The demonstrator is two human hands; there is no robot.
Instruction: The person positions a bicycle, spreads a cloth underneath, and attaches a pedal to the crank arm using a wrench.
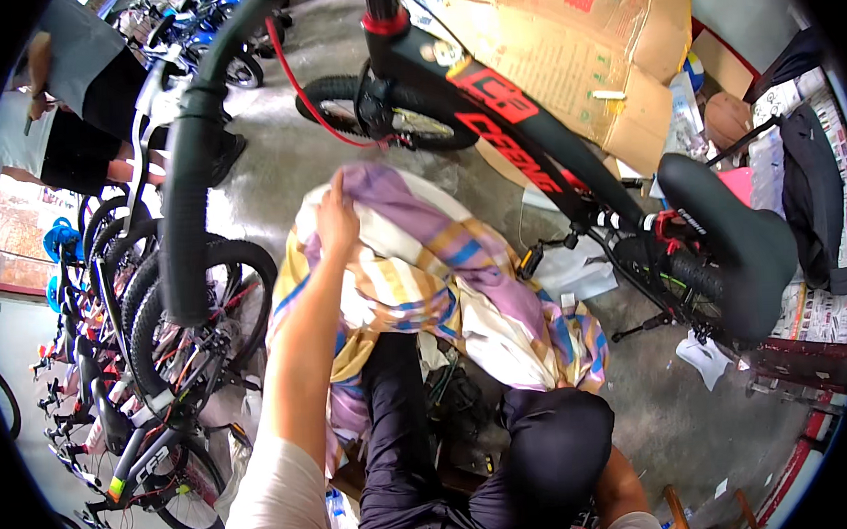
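Before my knees (559,439), multicoloured cloth (401,290) bunched, neither spread nor folded; my left hand (337,219) grips far side; right hand hidden, hold I cannot tell; black bicycle (571,151) uncovered.

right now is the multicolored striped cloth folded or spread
Bunched, neither neatly folded nor spread flat: the striped cloth shows rumpled, overlapping creases, the left hand at its upper edge.
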